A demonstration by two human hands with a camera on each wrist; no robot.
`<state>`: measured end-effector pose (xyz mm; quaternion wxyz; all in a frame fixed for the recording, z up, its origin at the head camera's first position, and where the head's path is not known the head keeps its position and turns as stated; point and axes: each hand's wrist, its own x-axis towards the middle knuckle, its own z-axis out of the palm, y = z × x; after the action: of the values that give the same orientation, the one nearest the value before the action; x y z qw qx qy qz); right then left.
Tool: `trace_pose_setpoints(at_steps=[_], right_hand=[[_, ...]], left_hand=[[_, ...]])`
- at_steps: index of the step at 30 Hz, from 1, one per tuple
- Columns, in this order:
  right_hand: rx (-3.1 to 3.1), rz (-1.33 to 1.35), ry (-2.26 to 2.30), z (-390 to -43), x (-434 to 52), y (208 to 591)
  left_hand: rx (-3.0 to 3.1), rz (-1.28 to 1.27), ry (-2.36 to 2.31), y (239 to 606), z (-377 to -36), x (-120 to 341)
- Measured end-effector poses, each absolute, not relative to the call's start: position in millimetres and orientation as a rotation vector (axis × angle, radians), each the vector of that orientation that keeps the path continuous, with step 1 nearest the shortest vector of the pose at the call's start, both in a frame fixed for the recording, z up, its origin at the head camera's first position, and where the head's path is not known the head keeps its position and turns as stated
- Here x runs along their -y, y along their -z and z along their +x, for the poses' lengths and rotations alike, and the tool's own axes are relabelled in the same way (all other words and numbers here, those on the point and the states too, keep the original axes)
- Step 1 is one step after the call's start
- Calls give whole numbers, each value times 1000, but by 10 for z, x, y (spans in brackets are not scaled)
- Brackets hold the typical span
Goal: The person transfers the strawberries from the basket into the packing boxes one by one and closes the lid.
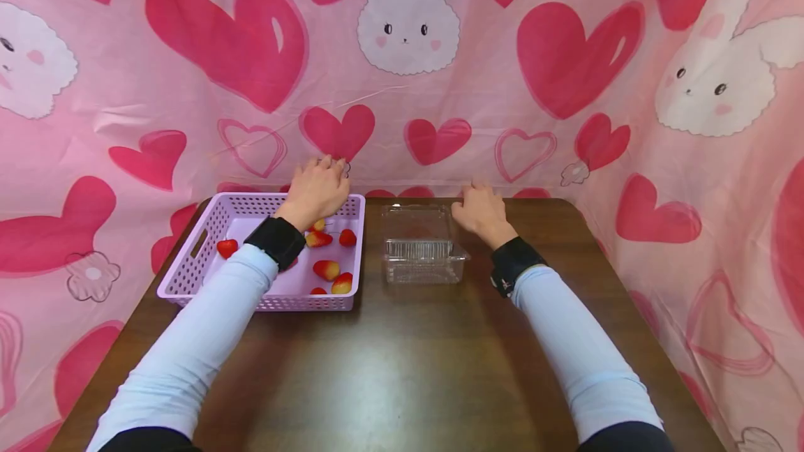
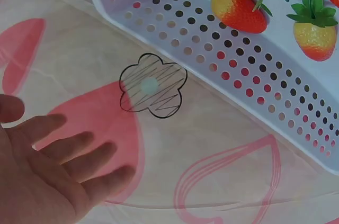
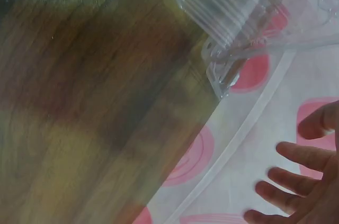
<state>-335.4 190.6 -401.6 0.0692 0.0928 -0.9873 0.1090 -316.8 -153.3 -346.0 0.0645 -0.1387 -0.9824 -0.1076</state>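
Observation:
My left hand point(image 1: 317, 190) hovers over the back right corner of a lilac perforated basket point(image 1: 361, 243), fingers loosely spread and holding nothing. In the left wrist view that hand point(image 2: 63, 166) shows its relaxed fingers beside the basket's holed wall point(image 2: 228, 60). Several strawberries point(image 1: 326, 270) lie in the basket, red with yellowish parts; some carry green leaves point(image 2: 312, 9). To the right of the basket stands a clear plastic clamshell box point(image 1: 423, 270) with its lid point(image 1: 414, 218) raised. Just right of that lid is my right hand point(image 1: 482, 211), its fingers apart and nothing held.
Both boxes stand toward the back of a dark brown wooden table point(image 1: 389, 368). A pink cloth point(image 1: 490, 89) with hearts and rabbits hangs close behind the table's back edge and along its sides.

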Motion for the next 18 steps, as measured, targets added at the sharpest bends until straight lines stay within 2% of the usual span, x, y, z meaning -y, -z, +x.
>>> trace_pose_setpoints(at_steps=[11,18], right_hand=[[3219,145,-713,-3121,-2102,4076],[3259,194,-845,-2921,-2089,4150]], left_hand=[[3073,-441,483,3608,-2969,1634],[3190,-621,460,3757,-2740,1697]])
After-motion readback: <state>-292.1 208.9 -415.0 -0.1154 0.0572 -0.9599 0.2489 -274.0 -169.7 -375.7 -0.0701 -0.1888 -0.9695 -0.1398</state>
